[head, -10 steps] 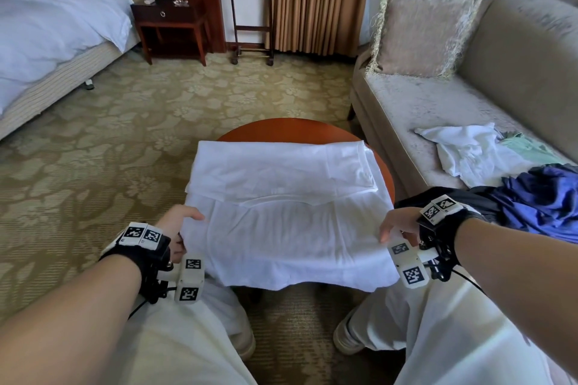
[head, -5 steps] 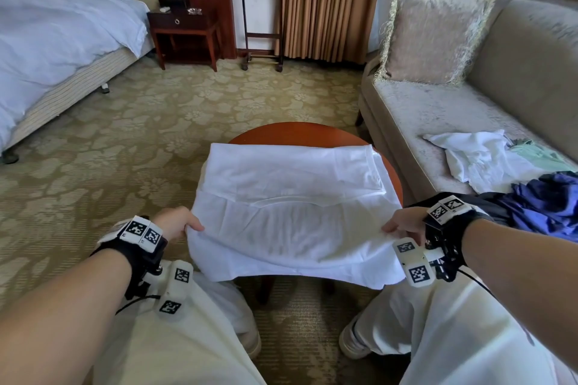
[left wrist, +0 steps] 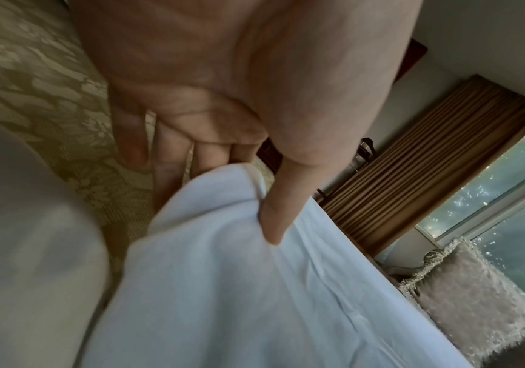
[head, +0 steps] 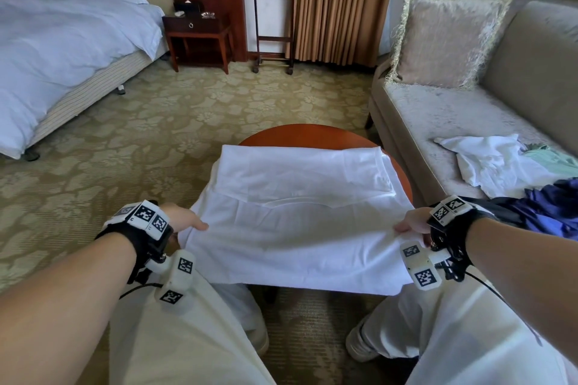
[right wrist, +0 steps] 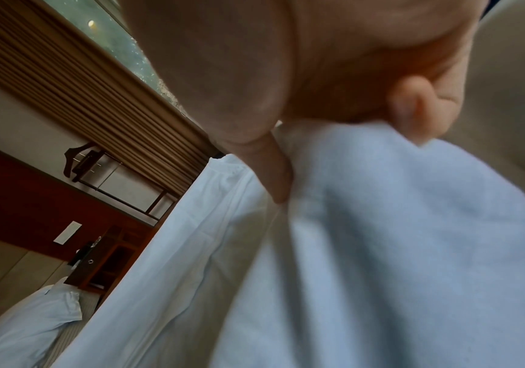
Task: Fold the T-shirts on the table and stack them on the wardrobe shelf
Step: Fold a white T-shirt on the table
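Hands raised — left hand (head: 183, 220) | right hand (head: 411, 225) pinching soft white T-shirt (head: 297, 228)

Both hands have come up: left hand (head: 184, 220) and right hand (head: 411, 225) now pinch the white T-shirt (head: 297, 216), lifting its near edge

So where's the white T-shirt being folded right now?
Head view, centre: the white T-shirt lies on the round table, left hand and right hand pinching its near corners.

The white T-shirt (head: 297, 228) hides most of the bench (head: 312, 134); beneath it, both hands' fingertips are probably tucked.
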Motion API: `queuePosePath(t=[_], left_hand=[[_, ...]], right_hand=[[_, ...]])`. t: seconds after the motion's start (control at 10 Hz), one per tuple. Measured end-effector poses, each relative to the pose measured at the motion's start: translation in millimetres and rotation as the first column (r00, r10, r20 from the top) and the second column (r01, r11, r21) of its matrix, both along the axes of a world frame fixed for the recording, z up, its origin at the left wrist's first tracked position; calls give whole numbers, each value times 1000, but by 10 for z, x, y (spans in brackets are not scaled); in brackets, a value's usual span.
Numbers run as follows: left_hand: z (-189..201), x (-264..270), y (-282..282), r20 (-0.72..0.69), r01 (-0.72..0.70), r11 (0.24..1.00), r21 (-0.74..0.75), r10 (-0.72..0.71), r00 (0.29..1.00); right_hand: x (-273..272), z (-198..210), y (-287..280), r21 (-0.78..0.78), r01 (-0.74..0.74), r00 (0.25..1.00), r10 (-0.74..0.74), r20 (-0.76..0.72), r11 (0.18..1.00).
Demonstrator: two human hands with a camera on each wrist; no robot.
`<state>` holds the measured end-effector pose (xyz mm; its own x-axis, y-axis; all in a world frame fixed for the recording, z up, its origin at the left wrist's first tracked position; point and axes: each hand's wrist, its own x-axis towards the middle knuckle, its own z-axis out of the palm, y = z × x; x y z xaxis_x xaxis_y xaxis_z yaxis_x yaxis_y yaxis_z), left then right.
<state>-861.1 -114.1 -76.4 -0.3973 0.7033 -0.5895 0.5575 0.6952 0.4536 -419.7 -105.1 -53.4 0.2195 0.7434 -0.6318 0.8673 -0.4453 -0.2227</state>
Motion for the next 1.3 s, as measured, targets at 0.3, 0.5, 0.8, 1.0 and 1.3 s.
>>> queuePosePath(t=[0.3, 0.5, 0.8, 1.0, 1.3], left_hand=[[-152, -104, 26, 91, -71, 994, 82, 64, 994], [-31, 0, -69, 221, 75, 997, 21, -78, 972], [305, 80, -251, 328, 13, 977, 211, -84, 941], [294, -20, -253, -137, 210, 973, 98, -196, 971], [262, -103, -275, 2, 17, 995, 97, -17, 1000]], right_hand=[[-65, 197, -246, 60, 171, 968, -156, -198, 983], [-34, 264, -271, 28, 102, 978, -95, -186, 994], [45, 434, -375, 76, 278, 935, -251, -252, 958], [53, 552, -453, 39, 207, 963, -197, -183, 977], [99, 479, -378, 62, 218, 964, -205, -169, 974]])
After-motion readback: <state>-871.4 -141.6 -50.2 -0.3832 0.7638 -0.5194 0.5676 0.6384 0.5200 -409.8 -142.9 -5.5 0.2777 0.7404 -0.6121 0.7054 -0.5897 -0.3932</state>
